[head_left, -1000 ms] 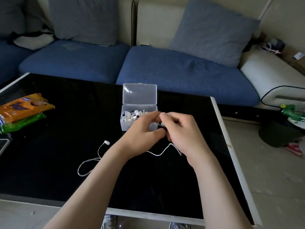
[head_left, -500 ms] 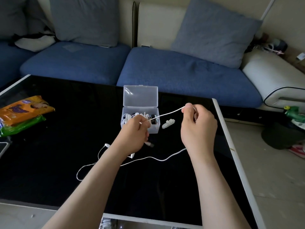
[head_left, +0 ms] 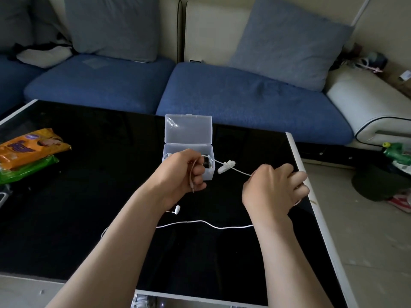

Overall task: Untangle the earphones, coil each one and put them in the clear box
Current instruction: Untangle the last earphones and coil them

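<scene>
Your left hand (head_left: 180, 172) has its fingers (head_left: 198, 174) curled tight round the thin white earphone cable (head_left: 204, 222), with a white earbud (head_left: 177, 210) lying loose on the glossy black tabletop (head_left: 89, 196) below. The open clear plastic box (head_left: 188, 130) sits right behind that hand. The cable runs past the white inline remote (head_left: 225, 166) to your right hand (head_left: 273, 190), fingers loosely curled on it. Spread wider and you'll probably tug the box over or tighten a knot.

— The table top (head_left: 77, 207)?
— Black, glossy, smooth. The clear box (head_left: 188, 130) is frosted, translucent plastic.
— Sofa cushions (head_left: 244, 96)?
— Matt blue woven cloth. The earphone cable (head_left: 200, 222) looks smooth white plastic; the snack packets (head_left: 26, 150), shiny film.
</scene>
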